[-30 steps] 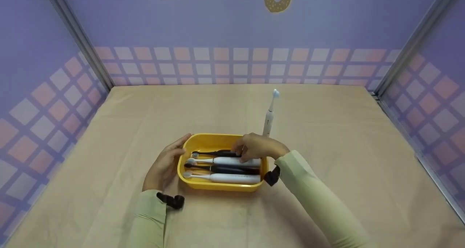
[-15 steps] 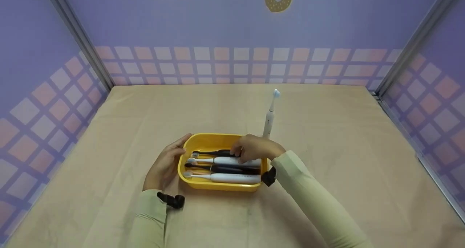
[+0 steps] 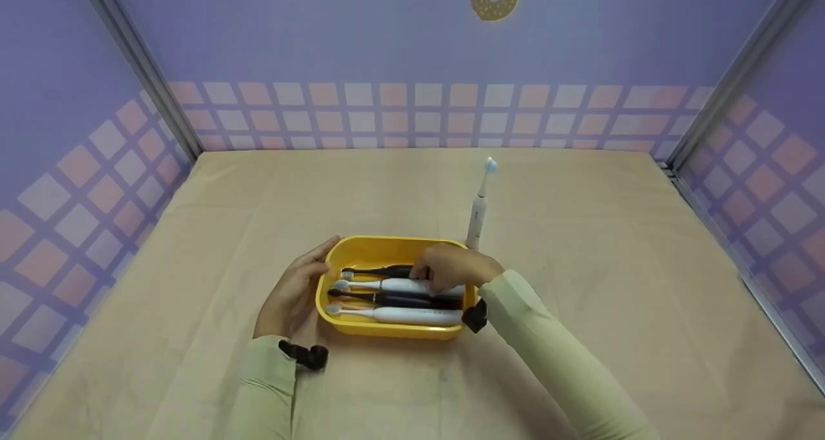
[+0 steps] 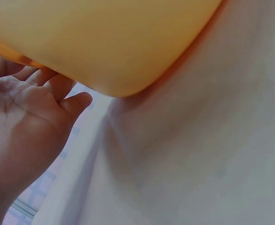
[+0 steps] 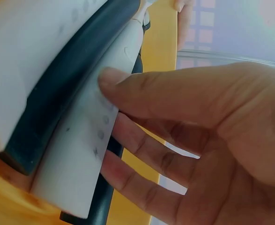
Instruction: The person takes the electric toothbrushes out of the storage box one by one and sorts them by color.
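A yellow box (image 3: pixel 367 331) lies lengthwise before me with several electric toothbrushes side by side in it, white and black in turn. My left hand (image 3: pixel 293 295) holds the box's left end, thumb by the rim and fingers along the far corner; in the left wrist view this hand (image 4: pixel 29 112) shows its palm beside the box's outer wall. My right hand (image 3: pixel 457 266) reaches in over the right end. In the right wrist view its thumb (image 5: pixel 128 91) lies on a white toothbrush (image 5: pixel 76 145) and its fingertips meet the opposite edge, beside a black toothbrush (image 5: pixel 100 201).
Another white electric toothbrush (image 3: pixel 477 214) stands upright just behind the box's right far corner, its base hidden by my right hand. A beige cloth (image 3: pixel 612 266) covers the table. Purple checked panels (image 3: pixel 412 114) and grey metal posts (image 3: pixel 142 66) border it.
My right hand has shifted slightly toward me and lower into the box, its thumb further over the white toothbrush. The left hand and box stay put.
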Tool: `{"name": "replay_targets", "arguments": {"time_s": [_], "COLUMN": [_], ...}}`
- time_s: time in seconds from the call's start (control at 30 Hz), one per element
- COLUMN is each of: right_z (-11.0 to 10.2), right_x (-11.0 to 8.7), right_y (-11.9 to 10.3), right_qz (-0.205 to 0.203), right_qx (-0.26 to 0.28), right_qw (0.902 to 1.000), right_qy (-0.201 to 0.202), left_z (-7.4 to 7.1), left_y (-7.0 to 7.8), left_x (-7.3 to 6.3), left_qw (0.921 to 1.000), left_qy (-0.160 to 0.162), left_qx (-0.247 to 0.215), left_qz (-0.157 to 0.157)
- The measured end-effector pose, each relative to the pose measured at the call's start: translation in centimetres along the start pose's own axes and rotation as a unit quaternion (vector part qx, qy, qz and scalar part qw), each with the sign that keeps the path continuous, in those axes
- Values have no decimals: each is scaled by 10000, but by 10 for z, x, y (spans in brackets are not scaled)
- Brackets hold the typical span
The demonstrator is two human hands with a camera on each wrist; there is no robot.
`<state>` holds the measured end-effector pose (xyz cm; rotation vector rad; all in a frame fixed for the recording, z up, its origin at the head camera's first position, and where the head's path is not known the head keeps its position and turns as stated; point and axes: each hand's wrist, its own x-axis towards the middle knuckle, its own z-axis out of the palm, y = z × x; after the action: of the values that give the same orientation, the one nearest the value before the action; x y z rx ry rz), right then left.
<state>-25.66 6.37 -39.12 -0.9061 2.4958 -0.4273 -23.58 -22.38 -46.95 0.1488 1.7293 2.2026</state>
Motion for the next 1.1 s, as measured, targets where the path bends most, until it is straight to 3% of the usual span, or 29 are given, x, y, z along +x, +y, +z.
{"name": "replay_targets", "arguments": {"time_s": [0.27,0.6,0.93,1.1], "right_z": [-1,0,0,0], "right_x": [0,-4,-6,-5], "right_y": [1,-3,-5,-2], "right_qz": [-37,-14,284,126], "right_qx": [-182,-379,-118,-124], "right_qw": [9997,9993,9995,9998], "right_qy": [-147,-54,-56,-6], "left_z": [0,1,1,1], "left_y": [2,0,0,1], "left_x": [1,1,1,0], "left_qw": [10000,9996,9998,9998], "left_qy": [9,90,119,107], "left_qx": [-63,-243,-163,-172], "left_qz": [-60,-110,-83,-95]}}
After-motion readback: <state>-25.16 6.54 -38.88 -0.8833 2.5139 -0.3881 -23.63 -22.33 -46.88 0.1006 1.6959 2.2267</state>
